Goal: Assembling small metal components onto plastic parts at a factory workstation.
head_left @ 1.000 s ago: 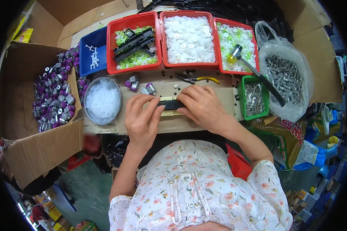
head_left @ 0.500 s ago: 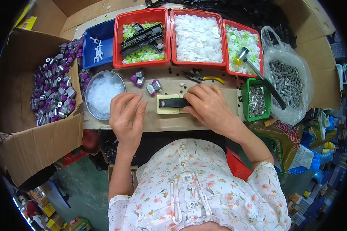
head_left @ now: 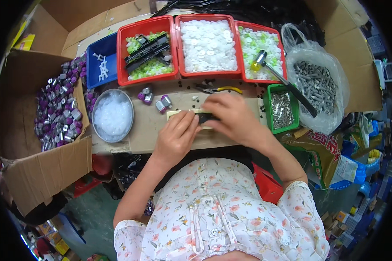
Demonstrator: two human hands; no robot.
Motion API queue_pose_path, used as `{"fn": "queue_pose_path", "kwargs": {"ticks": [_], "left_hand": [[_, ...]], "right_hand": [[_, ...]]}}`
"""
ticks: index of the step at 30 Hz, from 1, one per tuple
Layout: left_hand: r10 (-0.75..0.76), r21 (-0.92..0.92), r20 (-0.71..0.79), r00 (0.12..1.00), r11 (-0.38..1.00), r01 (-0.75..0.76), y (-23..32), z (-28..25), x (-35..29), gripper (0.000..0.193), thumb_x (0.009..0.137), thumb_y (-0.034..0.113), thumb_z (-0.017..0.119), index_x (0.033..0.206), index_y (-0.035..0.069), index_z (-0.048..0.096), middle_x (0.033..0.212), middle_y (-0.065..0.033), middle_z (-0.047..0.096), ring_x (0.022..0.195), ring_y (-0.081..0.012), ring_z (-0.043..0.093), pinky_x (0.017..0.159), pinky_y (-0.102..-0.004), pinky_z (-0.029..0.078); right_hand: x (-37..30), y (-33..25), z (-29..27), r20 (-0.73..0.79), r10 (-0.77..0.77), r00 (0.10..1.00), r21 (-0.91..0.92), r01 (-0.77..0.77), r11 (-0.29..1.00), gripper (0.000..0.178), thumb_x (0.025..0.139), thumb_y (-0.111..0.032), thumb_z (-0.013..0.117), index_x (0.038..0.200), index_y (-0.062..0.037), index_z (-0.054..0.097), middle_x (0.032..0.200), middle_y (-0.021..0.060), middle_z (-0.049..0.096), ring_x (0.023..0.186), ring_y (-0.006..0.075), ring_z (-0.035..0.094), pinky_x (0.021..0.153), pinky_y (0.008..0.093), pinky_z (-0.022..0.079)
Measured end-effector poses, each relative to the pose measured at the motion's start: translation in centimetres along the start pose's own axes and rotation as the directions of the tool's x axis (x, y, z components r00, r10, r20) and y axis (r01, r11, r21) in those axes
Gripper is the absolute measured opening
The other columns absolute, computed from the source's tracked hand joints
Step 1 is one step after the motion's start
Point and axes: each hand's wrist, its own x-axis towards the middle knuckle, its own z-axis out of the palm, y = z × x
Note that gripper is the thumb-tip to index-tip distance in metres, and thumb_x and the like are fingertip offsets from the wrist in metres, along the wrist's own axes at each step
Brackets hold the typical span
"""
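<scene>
A narrow black plastic part (head_left: 206, 117) lies on a cream-coloured block (head_left: 174, 113) at the near middle of the bench. My left hand (head_left: 175, 135) has its fingers pressed together on the part's left end and covers much of the block. From the right, my right hand (head_left: 236, 119) curls thumb and fingers around the other end of the part. What sits under the fingertips is hidden. Just beyond the hands are metal pieces with purple ends (head_left: 163, 103) and yellow-handled pliers (head_left: 220, 90).
A round metal bowl (head_left: 113, 138) of clear pieces stands left, beside a carton (head_left: 48, 174) of purple-and-metal pieces. Red bins (head_left: 175, 48) and a blue bin (head_left: 91, 65) line the back. At right are a green basket (head_left: 287, 128) of metal pins, a hammer (head_left: 292, 88) and a plastic bag (head_left: 342, 91).
My left hand has moved right, from beside the block onto the black part. My right hand stays at the part's right end. The whole view has shifted slightly.
</scene>
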Motion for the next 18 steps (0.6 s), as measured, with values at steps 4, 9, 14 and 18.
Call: {"fn": "queue_pose_path", "kwargs": {"ticks": [4, 9, 14, 18], "left_hand": [[0.047, 0.045, -0.007, 0.999, 0.998, -0.047, -0.4, -0.1, -0.1, 0.029, 0.075, -0.002, 0.074, 0.102, -0.006, 0.067, 0.104, -0.0151, 0.064, 0.093, -0.0319, 0.064, 0.077, -0.0400, 0.054], [0.107, 0.084, 0.010, 0.994, 0.991, -0.107, -0.5, 0.0, 0.3, 0.025, 0.074, -0.004, 0.073, 0.098, -0.006, 0.068, 0.100, -0.0145, 0.065, 0.091, -0.0306, 0.065, 0.074, -0.0383, 0.055], [0.168, 0.108, 0.056, 0.984, 0.979, -0.173, -1.0, 0.0, -0.1, 0.030, 0.074, 0.002, 0.066, 0.102, -0.010, 0.066, 0.106, -0.0194, 0.063, 0.098, -0.0326, 0.063, 0.080, -0.0401, 0.053], [0.166, 0.117, 0.071, 0.984, 0.978, -0.173, -1.0, 0.0, -0.3, 0.029, 0.076, 0.003, 0.066, 0.102, -0.010, 0.066, 0.106, -0.0195, 0.063, 0.099, -0.0329, 0.063, 0.081, -0.0401, 0.053]], "right_hand": [[-2.2, 4.8, -5.0, -0.338, 0.211, 0.917, -0.255, -0.305, 0.918, 0.023, 0.081, -0.008, 0.071, 0.102, -0.0012, 0.065, 0.104, 0.0153, 0.062, 0.096, 0.0333, 0.061, 0.078, 0.0424, 0.048], [-5.1, 8.5, -7.5, -0.326, 0.320, 0.890, -0.565, -0.454, 0.689, 0.017, 0.088, -0.010, 0.061, 0.103, -0.0014, 0.060, 0.095, 0.0130, 0.060, 0.091, 0.0329, 0.059, 0.073, 0.0427, 0.046], [-4.9, 8.9, -8.2, -0.324, 0.242, 0.914, -0.430, -0.370, 0.823, 0.013, 0.089, -0.006, 0.058, 0.101, 0.0009, 0.057, 0.093, 0.0152, 0.058, 0.090, 0.0354, 0.057, 0.075, 0.0451, 0.045], [-5.0, 4.1, -9.0, -0.347, 0.251, 0.904, -0.287, -0.357, 0.889, 0.014, 0.091, -0.002, 0.058, 0.104, 0.0012, 0.053, 0.090, 0.0155, 0.057, 0.079, 0.0306, 0.059, 0.069, 0.0398, 0.047]]}}
